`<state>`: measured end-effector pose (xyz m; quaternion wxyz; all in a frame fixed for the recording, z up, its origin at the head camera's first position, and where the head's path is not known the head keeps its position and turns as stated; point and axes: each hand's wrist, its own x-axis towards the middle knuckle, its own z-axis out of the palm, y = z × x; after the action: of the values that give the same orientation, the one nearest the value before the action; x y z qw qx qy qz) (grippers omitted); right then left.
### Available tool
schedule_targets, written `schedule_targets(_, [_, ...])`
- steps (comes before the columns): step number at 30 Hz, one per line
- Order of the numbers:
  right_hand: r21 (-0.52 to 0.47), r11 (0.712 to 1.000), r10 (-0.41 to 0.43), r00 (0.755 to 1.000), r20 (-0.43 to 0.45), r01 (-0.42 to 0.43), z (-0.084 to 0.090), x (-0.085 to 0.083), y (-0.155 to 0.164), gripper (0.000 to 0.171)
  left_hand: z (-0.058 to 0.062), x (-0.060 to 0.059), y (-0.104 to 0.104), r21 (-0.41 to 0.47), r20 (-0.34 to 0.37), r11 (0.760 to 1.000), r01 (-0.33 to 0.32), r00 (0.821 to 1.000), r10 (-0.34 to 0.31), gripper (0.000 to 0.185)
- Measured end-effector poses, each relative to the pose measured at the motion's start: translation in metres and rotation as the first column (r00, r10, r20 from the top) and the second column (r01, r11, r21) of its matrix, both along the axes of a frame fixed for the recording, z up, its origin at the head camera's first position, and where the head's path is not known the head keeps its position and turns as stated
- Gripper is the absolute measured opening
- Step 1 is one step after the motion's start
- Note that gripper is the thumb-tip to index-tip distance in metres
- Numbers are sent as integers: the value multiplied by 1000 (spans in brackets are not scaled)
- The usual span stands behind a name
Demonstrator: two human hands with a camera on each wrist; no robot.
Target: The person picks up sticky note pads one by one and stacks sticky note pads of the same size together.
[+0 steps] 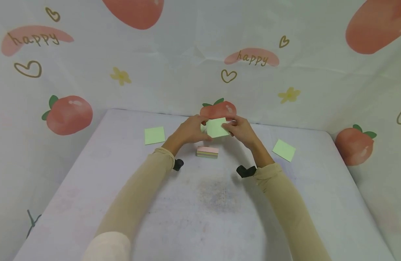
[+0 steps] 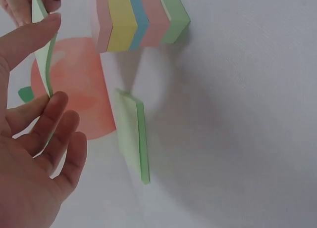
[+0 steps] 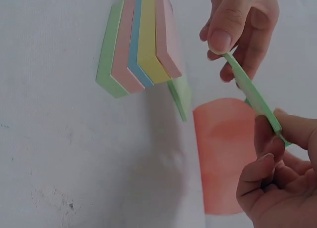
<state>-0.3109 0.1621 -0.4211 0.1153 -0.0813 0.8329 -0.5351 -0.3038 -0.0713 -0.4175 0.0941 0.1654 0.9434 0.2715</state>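
A thin pad of light green sticky notes (image 1: 217,128) is held raised above the table between both hands. My left hand (image 1: 192,129) pinches its left side between thumb and fingers, the other fingers loosely curled in the left wrist view. On the opposite side, my right hand (image 1: 242,131) grips the pad between thumb and fingers, clearly seen in the right wrist view. Just in front of the hands lies a stack of sticky-note pads (image 1: 207,152), with pink, yellow, blue and green layers (image 3: 138,45).
One green pad (image 1: 154,135) lies flat to the left of my left hand, another green pad (image 1: 283,150) to the right of my right forearm. Behind the white table (image 1: 200,224) hangs a printed cloth (image 1: 174,65). Black wrist-camera parts (image 1: 246,171) project below the sleeves.
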Motion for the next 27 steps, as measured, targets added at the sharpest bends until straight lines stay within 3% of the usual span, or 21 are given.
schedule_targets(6, [50, 990, 134, 990, -31, -133, 5, 3, -2, 56, 2, 4, -6, -62, -13, 998, -25, 1000, 25, 71])
schedule_targets(11, [145, 966, 227, 970, -82, -214, 5, 7, -2, 58, 0, 5, -10, -47, -17, 998, -32, 999, 31, 67])
schedule_targets(18, [237, 951, 239, 960, -146, -201, 1, 9, -5, 52, -1, 7, -15, -28, -16, 999, -38, 999, 38, 59])
schedule_targets(27, [289, 937, 245, 959, -145, -196, -1, 11, -6, 72, -5, 7, -18, -15, 18, 999, -33, 999, 33, 59])
